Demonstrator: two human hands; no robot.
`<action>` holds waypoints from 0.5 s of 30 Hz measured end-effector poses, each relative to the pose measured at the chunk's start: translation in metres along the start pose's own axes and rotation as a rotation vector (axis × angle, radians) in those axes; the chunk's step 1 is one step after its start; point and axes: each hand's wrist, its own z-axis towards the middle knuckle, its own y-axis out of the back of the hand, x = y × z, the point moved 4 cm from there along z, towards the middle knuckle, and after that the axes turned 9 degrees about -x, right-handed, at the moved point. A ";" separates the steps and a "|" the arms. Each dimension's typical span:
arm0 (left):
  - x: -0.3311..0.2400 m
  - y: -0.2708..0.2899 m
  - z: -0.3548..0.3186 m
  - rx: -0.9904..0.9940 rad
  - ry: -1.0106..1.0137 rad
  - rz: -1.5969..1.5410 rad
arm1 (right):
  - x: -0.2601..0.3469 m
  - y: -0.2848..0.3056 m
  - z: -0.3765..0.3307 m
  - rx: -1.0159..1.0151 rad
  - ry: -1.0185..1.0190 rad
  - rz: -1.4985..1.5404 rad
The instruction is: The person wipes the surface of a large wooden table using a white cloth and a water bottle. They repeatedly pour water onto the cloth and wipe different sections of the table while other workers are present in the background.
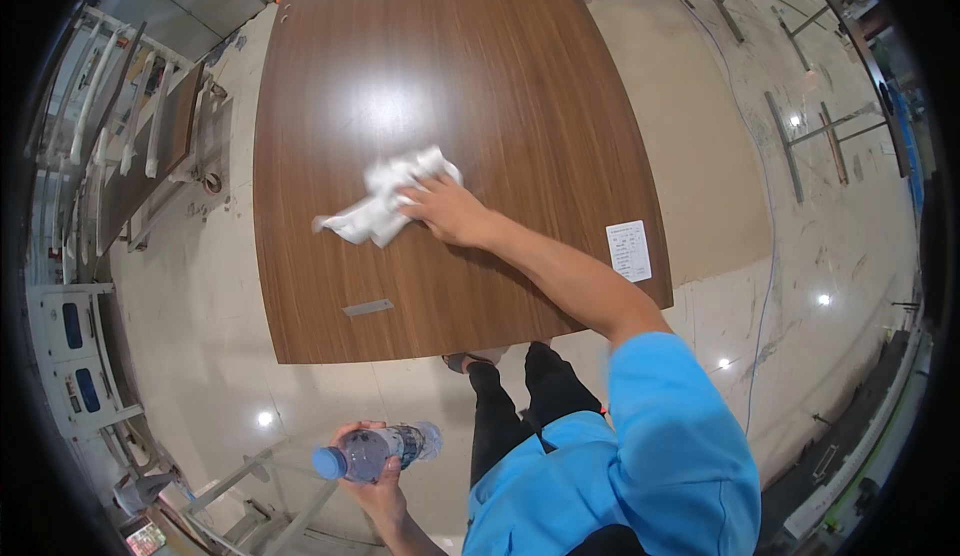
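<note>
A large brown wood-grain panel (510,286) lies flat in front of me. My right hand (450,211) presses a crumpled white cloth (385,201) onto its surface, left of the middle; the cloth is blurred by motion. Below the panel's near edge, at the lower left, my left hand (380,496) is wrapped round a clear plastic bottle (370,453) with a blue cap. The bottle lies tilted on its side in my grip, its cap toward the left. A small grey metal strip (368,307) rests on the panel near its front edge.
A white printed label (628,250) sits on the panel's right near corner. Racks with a dark board (160,156) stand at the left. Metal frame pieces (785,146) and a thin cable (757,346) lie on the floor at the right. A white machine cabinet (80,356) is at the far left.
</note>
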 end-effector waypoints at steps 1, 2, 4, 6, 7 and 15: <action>0.001 0.003 0.000 -0.013 -0.026 0.009 | 0.009 0.016 -0.032 0.043 0.016 0.071; 0.004 0.005 -0.003 -0.047 -0.040 0.003 | -0.019 0.035 -0.047 0.111 -0.126 -0.162; 0.011 0.011 -0.010 -0.102 -0.037 0.009 | -0.108 0.100 -0.073 -0.145 -0.256 -0.317; 0.017 0.014 -0.015 -0.129 -0.055 0.009 | -0.223 0.137 -0.065 -0.198 -0.486 -0.621; 0.019 0.015 -0.017 -0.141 -0.060 0.014 | -0.268 0.139 -0.052 -0.232 -0.663 -0.741; 0.020 0.018 -0.019 -0.181 0.044 -0.021 | 0.013 -0.111 0.066 0.106 0.159 -0.032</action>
